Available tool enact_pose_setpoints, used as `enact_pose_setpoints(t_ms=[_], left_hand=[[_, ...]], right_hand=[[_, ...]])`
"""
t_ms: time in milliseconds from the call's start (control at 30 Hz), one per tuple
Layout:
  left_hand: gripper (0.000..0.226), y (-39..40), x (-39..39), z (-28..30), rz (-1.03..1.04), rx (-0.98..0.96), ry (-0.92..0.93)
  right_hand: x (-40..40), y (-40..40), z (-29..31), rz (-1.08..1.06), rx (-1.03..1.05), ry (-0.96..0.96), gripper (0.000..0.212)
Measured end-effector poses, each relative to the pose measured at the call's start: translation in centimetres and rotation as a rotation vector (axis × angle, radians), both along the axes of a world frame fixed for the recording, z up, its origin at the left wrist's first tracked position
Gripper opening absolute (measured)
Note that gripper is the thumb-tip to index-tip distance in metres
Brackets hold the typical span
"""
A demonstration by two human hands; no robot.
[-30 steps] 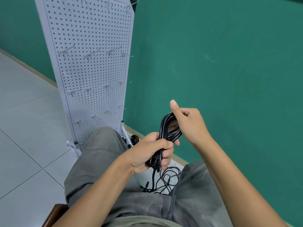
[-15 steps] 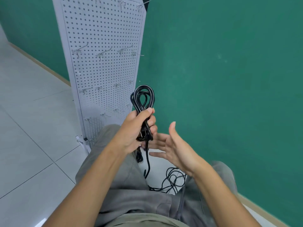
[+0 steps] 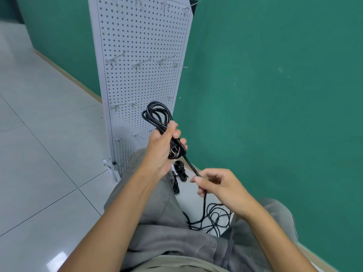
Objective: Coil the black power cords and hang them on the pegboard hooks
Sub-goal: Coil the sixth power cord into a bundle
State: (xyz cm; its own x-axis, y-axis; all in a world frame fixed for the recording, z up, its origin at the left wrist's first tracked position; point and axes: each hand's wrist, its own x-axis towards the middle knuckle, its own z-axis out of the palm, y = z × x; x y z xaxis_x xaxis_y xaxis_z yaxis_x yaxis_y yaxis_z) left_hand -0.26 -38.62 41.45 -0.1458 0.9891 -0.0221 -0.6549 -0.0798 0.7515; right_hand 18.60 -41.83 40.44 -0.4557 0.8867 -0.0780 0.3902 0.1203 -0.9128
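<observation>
The right hand, open a moment earlier, had pinched the limp trailing cord; the left hand gripped the coil before the pegboard, best held at its bunched middle.

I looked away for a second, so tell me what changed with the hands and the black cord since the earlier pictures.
The right hand, open and off the cord half a second ago, now pinches the loose tail below the coil. The left hand still grips the coil, held in front of the pegboard. Slack cord stays on the floor; hooks remain bare.
</observation>
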Motion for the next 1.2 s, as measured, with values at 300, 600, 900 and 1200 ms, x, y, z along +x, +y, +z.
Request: enact_pose_setpoints(t_ms=[300,600,900,1200], left_hand=[[0.023,0.6,1.2,-1.4,0.071,-0.076,0.252],[0.026,-2.6,5.4,0.1,-0.375,0.019,0.253],[0.055,-2.9,4.5,0.6,-0.540,0.182,0.070],[0.009,-2.9,2.9,2.0,-0.608,0.331,-0.151]], right_hand=[[-0.8,-0.7,5.0,0.077,0.447,-0.290,0.028],[-0.3,1.0,8.7,-0.117,0.448,-0.182,0.046],[0.6,1.6,8.2,-0.287,0.348,-0.034,0.062],[2.4,1.7,5.2,-0.051,0.102,0.229,0.039]])
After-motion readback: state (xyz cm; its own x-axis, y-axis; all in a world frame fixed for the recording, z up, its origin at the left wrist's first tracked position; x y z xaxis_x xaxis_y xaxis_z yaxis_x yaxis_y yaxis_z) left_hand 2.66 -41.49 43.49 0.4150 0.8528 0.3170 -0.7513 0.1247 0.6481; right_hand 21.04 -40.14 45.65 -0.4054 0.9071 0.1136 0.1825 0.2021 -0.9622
